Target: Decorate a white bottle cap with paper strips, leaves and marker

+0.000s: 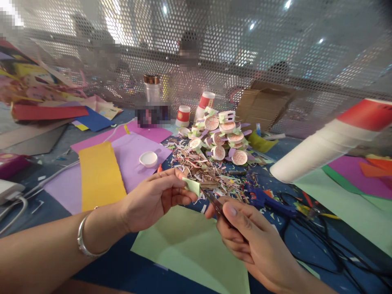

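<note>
My left hand (156, 198) pinches a small folded piece of light green paper (192, 186) between thumb and fingers. My right hand (241, 232) is closed round a pair of scissors (214, 203), whose blades point at the green piece and nearly touch it. Below both hands lies a large light green paper sheet (190, 249). Behind them sits a heap of paper scraps (205, 169) and a pile of round paper-cup flowers (223, 136) with purple and green leaves. A silver bangle is on my left wrist.
A stack of white paper cups (324, 143) with a red band lies tilted at right. A blue glue gun (266, 198) and black cables lie beside my right hand. Yellow (99, 175) and purple sheets, a white lid (148, 158), jars and cardboard stand before a perforated metal screen.
</note>
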A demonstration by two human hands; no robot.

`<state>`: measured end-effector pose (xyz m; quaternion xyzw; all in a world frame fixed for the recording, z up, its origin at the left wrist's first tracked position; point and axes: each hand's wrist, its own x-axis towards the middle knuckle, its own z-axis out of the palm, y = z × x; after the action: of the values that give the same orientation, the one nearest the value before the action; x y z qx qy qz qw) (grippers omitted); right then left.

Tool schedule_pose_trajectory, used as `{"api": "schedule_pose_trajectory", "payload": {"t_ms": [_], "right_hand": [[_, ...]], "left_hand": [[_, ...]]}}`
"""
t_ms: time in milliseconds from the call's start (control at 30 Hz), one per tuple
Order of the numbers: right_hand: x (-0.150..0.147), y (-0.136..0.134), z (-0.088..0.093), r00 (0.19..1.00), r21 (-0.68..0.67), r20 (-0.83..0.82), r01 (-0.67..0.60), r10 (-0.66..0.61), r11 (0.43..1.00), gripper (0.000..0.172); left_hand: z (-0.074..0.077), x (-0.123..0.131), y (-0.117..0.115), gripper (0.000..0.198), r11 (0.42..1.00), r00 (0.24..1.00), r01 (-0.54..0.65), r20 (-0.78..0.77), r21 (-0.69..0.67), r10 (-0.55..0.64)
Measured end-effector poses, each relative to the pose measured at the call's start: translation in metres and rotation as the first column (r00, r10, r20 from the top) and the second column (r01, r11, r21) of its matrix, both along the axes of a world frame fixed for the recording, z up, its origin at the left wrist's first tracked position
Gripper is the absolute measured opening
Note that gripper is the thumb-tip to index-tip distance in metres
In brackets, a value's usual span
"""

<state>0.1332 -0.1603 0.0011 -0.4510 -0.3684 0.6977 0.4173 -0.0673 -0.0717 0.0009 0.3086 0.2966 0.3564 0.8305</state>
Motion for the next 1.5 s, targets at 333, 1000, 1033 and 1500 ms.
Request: {"api": "schedule_pose_trajectory", "payload": {"t_ms": [333, 1000, 1033, 1500], "right_hand": [[0.001, -0.002, 0.000, 0.999, -0.020, -0.030, -0.010, 0.009, 1.000, 0.043], [0.006, -0.004, -0.001, 0.990, -0.163, -0.080, -0.124, 0.112, 0.979, 0.042], [0.006, -0.004, -0.001, 0.991, -0.170, -0.075, -0.126, 0.115, 0.977, 0.042], [0.000, -0.005, -0.003, 0.993, -0.193, -0.005, -0.116, 0.117, 0.974, 0.045]], "left_hand": [[-0.006, -0.001, 0.000, 0.008, 0.967, 0.999, 0.025, 0.024, 0.253, -0.032], [0.003, -0.011, -0.002, 0.011, 0.784, 0.927, 0.260, -0.374, 0.564, -0.038], [0.003, -0.011, -0.001, 0.011, 0.769, 0.915, 0.280, -0.402, 0.575, -0.033], [0.003, -0.011, -0.009, 0.007, 0.640, 0.808, 0.389, -0.579, 0.662, 0.108]]}}
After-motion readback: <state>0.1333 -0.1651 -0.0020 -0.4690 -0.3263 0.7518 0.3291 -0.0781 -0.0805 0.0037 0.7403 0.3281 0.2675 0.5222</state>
